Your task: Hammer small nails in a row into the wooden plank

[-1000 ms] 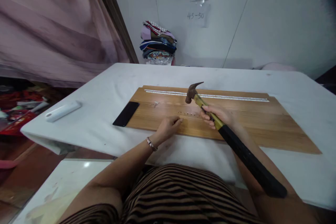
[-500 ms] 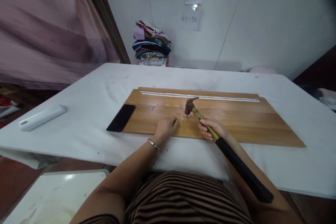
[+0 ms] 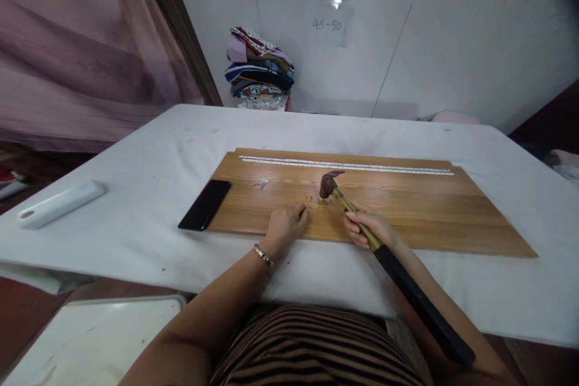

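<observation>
In my right hand [image 3: 365, 226] is a claw hammer [image 3: 355, 212], gripped on the yellow part of its handle near the head. The rusty hammer head is low over the wooden board [image 3: 420, 211], beside small dark nail heads [image 3: 312, 198]. My left hand [image 3: 287, 223] rests closed on the board's near edge, left of the hammer head. Its fingers are curled and I cannot make out whether anything is in them. A few loose nails [image 3: 261, 183] lie on the board farther left.
A black phone [image 3: 205, 205] lies over the board's left end. Two white measuring strips [image 3: 346, 165] run along the far side. A white-handled object [image 3: 63, 203] lies on the white table [image 3: 149, 193]. Folded clothes [image 3: 260, 69] are stacked by the wall, and a white stool [image 3: 104, 338] stands lower left.
The hammer head has dropped slightly toward the board. My left hand stays at the same place on the board. The view has shifted a little.
</observation>
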Motion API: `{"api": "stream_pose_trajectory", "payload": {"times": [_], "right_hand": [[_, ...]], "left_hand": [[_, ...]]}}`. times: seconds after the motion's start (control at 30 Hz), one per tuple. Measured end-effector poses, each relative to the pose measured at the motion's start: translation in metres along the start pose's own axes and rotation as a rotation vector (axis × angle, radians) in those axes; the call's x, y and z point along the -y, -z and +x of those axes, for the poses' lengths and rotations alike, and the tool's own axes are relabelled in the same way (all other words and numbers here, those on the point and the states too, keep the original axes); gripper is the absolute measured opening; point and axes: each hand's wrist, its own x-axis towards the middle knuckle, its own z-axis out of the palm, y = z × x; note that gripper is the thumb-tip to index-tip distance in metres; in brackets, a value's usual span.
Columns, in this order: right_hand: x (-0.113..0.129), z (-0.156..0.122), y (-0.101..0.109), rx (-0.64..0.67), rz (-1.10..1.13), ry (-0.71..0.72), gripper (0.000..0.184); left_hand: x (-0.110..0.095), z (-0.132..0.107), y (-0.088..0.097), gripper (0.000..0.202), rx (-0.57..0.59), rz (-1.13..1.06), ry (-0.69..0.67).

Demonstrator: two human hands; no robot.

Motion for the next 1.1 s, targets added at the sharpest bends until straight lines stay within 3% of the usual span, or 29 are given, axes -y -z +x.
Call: {"api": "stream_pose_trajectory", "payload": {"times": [0.3,0.6,1.1], "right_hand": [[-0.0008,-0.0016,0.0010,0.015,-0.006,-0.023,0.026],[-0.0002,-0.0030,0.0010,0.021,0.043,0.052,0.027],[-0.0037,-0.0008,0.0013,0.024,0.001,0.002,0.026]], "left_hand": [[-0.0011,-0.0017,0.0015,0.037,0.010,0.009,0.019],[-0.0022,-0.0018,0.0021,0.034,0.004,0.006,0.011],[-0.0015,-0.0027,0.0010,0.035,-0.002,-0.030,-0.005]]}}
